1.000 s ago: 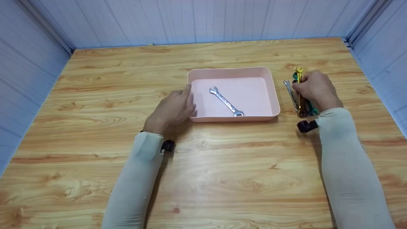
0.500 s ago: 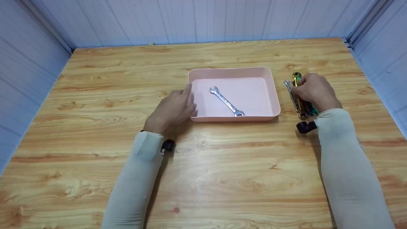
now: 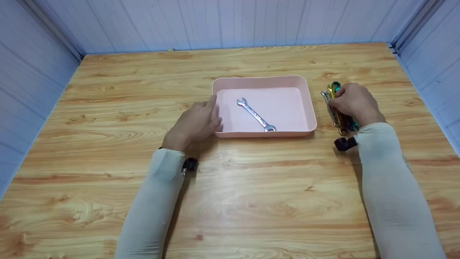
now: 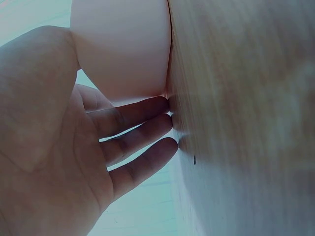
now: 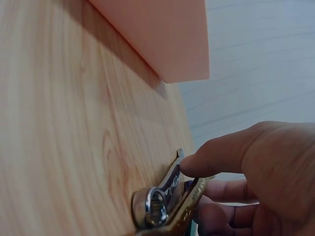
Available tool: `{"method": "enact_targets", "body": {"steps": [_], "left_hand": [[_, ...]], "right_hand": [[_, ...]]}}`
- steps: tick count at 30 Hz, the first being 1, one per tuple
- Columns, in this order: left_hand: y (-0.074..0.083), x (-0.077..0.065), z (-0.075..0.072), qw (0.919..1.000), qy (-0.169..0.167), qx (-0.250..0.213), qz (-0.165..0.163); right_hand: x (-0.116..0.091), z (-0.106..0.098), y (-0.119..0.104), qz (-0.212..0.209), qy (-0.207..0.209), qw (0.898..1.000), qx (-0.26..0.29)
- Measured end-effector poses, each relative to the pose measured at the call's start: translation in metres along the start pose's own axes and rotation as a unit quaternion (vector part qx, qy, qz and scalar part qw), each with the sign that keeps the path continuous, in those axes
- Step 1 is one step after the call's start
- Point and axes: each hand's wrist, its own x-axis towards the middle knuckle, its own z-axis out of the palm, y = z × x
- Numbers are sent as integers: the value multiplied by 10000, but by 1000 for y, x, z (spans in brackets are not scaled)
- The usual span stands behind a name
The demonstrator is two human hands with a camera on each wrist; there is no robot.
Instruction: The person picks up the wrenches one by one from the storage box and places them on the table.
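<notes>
At its left end, the pink tray point(image 3: 264, 134) is held by my left hand point(image 3: 194, 122). The thumb reaches over the rim, and the other fingers lie along the outside wall, their tips near the tabletop in the left wrist view. A silver open-end wrench point(image 3: 256, 114) lies slantwise in the tray. Right of the tray, my right hand point(image 3: 357, 102) pinches a gold wrench point(image 3: 331, 91) among a small pile. In the right wrist view its thumb touches a silver wrench point(image 5: 172, 184) beside the gold one. A green wrench point(image 3: 336, 85) is partly hidden under the hand.
The wood-grain table point(image 3: 230, 201) extends around the tray. Pale panelled walls point(image 3: 237, 25) enclose the back and both sides. Black wrist cameras stick out at the left wrist point(image 3: 189, 164) and right wrist point(image 3: 345, 144).
My right hand has shifted slightly toward me. The gold wrench's far end has moved left and down, uncovering the green wrench's ring end. The left hand and tray stay still.
</notes>
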Motion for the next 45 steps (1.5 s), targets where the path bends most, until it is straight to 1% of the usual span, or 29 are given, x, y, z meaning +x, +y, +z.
{"method": "enact_targets", "body": {"steps": [6, 14, 19, 24, 28, 31, 35, 40, 45], "left_hand": [[0, 0, 0, 10000, -23, 13, -15], [2, 1, 1, 9998, -88, 43, -154], [2, 2, 1, 9996, -115, 88, -244], [2, 2, 1, 9998, -53, 97, -167], [0, 3, 1, 9998, -49, 158, -68], [0, 3, 1, 9998, -71, 177, -42], [0, 4, 2, 9999, -72, 141, -46], [1, 5, 2, 9998, -64, 155, -74], [1, 4, 3, 9998, -71, 142, -103]], "right_hand": [[0, 1, 0, 84, 0, 9999, 113], [0, 1, -3, 239, -54, 9996, 162], [0, 0, -3, 191, 37, 9997, 113], [-1, -1, -4, 251, 128, 9996, 9], [-2, -1, -5, 68, 349, 9994, -21], [-3, -2, -6, -82, 402, 9992, -7], [-7, -2, -12, -82, 313, 9995, 34], [-10, -2, -20, -206, 375, 9991, 43], [-11, -2, -23, -253, 362, 9990, 27]]}}
